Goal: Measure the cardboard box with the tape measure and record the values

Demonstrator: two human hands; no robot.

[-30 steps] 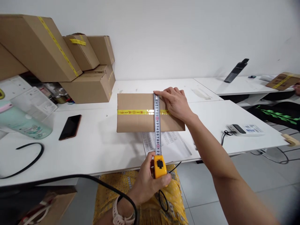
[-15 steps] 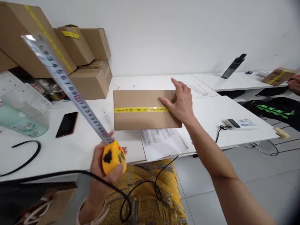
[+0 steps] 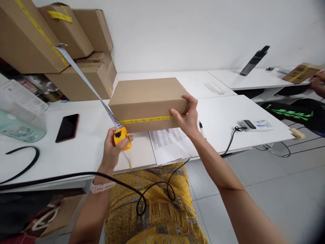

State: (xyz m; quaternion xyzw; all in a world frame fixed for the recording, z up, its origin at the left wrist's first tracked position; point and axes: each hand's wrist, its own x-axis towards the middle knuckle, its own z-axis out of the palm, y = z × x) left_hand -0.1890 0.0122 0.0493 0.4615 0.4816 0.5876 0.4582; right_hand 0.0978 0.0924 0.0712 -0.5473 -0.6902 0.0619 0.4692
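Note:
My left hand (image 3: 111,147) is closed around a yellow tape measure (image 3: 122,138), whose blade (image 3: 85,78) is pulled out and slants up to the far left. The blade runs close by the left end of a brown cardboard box (image 3: 149,93) with yellow tape along its front side. At the box's right front corner my right hand (image 3: 189,117) grips it, thumb on the front and fingers on the top edge. Beneath the box's front lies a printed sheet of paper (image 3: 169,145), partly covered. A black-and-white pen (image 3: 201,128) is beside my right wrist.
Stacked cardboard boxes (image 3: 83,76) stand at the back left. A phone (image 3: 67,128) and a mint-green bottle (image 3: 22,127) lie on the left. A black cable (image 3: 83,174) crosses the front. On the right are a small white device (image 3: 256,125), a dark bottle (image 3: 255,61) and another person's hand (image 3: 318,84).
The box has tipped so its top now shows, and my right hand has moved with it. My left hand has brought the tape measure up to the box's left front; the blade has turned edge-on.

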